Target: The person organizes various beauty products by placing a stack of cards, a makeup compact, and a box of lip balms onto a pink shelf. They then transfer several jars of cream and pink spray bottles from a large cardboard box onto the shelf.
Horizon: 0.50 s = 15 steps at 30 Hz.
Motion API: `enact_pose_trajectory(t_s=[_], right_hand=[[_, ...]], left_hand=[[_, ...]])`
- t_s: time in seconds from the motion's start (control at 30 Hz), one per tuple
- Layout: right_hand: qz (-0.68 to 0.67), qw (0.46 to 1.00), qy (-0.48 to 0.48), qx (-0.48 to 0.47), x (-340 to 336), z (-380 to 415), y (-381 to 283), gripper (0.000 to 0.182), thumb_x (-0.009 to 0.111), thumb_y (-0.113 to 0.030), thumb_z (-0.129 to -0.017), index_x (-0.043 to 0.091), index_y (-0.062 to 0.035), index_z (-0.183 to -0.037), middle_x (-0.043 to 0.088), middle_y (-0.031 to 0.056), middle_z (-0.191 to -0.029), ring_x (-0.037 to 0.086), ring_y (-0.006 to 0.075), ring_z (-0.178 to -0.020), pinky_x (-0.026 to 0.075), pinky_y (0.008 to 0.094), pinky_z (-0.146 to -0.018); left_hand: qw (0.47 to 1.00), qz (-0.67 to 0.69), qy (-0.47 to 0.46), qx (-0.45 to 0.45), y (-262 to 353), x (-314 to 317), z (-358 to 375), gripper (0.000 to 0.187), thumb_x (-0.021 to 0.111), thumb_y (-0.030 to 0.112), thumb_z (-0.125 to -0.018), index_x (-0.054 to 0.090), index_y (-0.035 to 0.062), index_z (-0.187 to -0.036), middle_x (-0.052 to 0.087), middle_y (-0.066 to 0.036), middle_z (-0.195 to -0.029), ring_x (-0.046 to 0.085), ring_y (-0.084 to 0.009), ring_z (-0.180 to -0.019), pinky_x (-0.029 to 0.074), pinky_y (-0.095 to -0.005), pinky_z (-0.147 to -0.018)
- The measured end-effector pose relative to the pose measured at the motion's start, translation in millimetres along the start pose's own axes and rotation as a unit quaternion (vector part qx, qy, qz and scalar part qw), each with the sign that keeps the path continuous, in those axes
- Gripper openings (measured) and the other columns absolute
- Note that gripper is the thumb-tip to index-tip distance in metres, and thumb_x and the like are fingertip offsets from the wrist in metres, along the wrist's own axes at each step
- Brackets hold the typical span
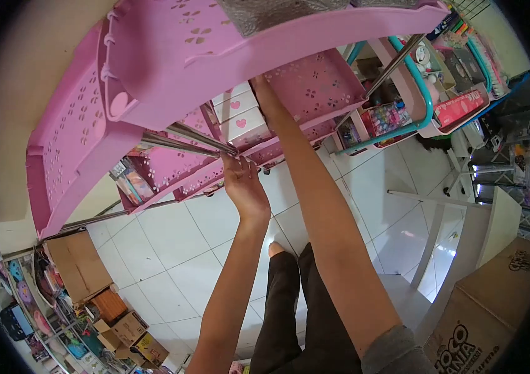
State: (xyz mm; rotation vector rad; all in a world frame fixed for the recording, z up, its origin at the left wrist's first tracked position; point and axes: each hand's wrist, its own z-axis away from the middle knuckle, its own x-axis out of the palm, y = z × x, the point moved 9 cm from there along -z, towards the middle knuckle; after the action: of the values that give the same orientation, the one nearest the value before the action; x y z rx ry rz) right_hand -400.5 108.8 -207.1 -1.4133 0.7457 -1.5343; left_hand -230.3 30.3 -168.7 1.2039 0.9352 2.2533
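The glossy white tiled floor (pixel 168 237) spreads under a tall pink plastic shelf unit (pixel 315 36) with flower-shaped cut-outs and shiny metal poles (pixel 199 140). To the right is a trolley with rounded turquoise handles (pixel 429 103), loaded with small goods; brown cardboard boxes (pixel 507 280) rest at the lower right, and stocked shelves line the lower left.

Inside the shelf unit, a pink perforated tray (pixel 318 87) carries white boxes with pink hearts (pixel 244 124), grouped at its left end near the poles. They are already within its rim; whether their positioning is complete cannot be told.

The right hand (pixel 262 90) reaches in just beside them, partly hidden by the upper tier, so its grip cannot be told. The left hand (pixel 243 187) has bent fingers at the tray's front corner; whether they grip is unclear.
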Motion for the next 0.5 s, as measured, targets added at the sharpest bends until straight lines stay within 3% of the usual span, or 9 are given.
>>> enact_pose_trajectory(t_s=[0.07,0.17,0.3,0.37,0.5], right_hand=[[-0.078,0.988,-0.057,0.117,15.1,3.6,14.2,0.067,0.025,-0.051,-0.083,0.024,0.0018,-0.124,0.024,0.0162,-0.128,0.023,0.0227,-0.118,0.020,0.0289,-0.095],[-0.033,0.995,-0.071,0.060,19.1,12.2,-4.0,0.068,0.026,-0.052,-0.082,0.021,0.0009,-0.125,0.022,0.0162,-0.129,0.022,0.0218,-0.117,0.021,0.0290,-0.095],[-0.042,0.993,-0.070,0.081,14.3,23.2,-12.3,0.069,0.027,-0.052,-0.082,0.018,0.0003,-0.126,0.019,0.0149,-0.131,0.019,0.0205,-0.120,0.017,0.0281,-0.097],[0.121,0.988,-0.071,-0.058,-12.4,18.3,-36.6,0.066,0.023,-0.050,-0.083,0.015,-0.0008,-0.127,0.016,0.0120,-0.133,0.013,0.0200,-0.123,0.010,0.0273,-0.099],[0.159,0.982,-0.019,-0.103,-30.2,138.5,-138.9,0.061,0.019,-0.046,-0.086,0.017,-0.0009,-0.127,0.017,0.0106,-0.133,0.010,0.0199,-0.124,0.005,0.0290,-0.100]], left_hand=[[1.000,-0.003,-0.001,-0.005,-0.7,0.2,0.8,0.053,0.033,0.015,-0.073,0.021,0.0055,-0.124,0.030,-0.007,-0.117,0.020,-0.0263,-0.116,0.016,-0.0378,-0.097],[1.000,-0.006,-0.009,-0.020,-1.5,1.5,0.2,0.057,0.034,0.014,-0.071,0.020,0.0060,-0.126,0.031,-0.005,-0.118,0.020,-0.0244,-0.116,0.014,-0.0370,-0.097],[1.000,-0.004,0.011,-0.029,-4.4,2.3,3.4,0.062,0.035,0.014,-0.069,0.016,0.0075,-0.128,0.028,-0.003,-0.122,0.022,-0.0236,-0.116,0.014,-0.0357,-0.098],[0.999,-0.013,0.012,-0.046,-2.2,3.3,9.3,0.061,0.034,0.011,-0.071,0.014,0.0096,-0.129,0.024,-0.003,-0.127,0.020,-0.0203,-0.118,0.011,-0.0349,-0.099],[0.999,0.013,0.017,-0.026,13.1,4.1,58.0,0.052,0.040,0.021,-0.078,0.024,0.0096,-0.126,0.023,-0.011,-0.127,0.023,-0.0232,-0.118,0.019,-0.0364,-0.097]])
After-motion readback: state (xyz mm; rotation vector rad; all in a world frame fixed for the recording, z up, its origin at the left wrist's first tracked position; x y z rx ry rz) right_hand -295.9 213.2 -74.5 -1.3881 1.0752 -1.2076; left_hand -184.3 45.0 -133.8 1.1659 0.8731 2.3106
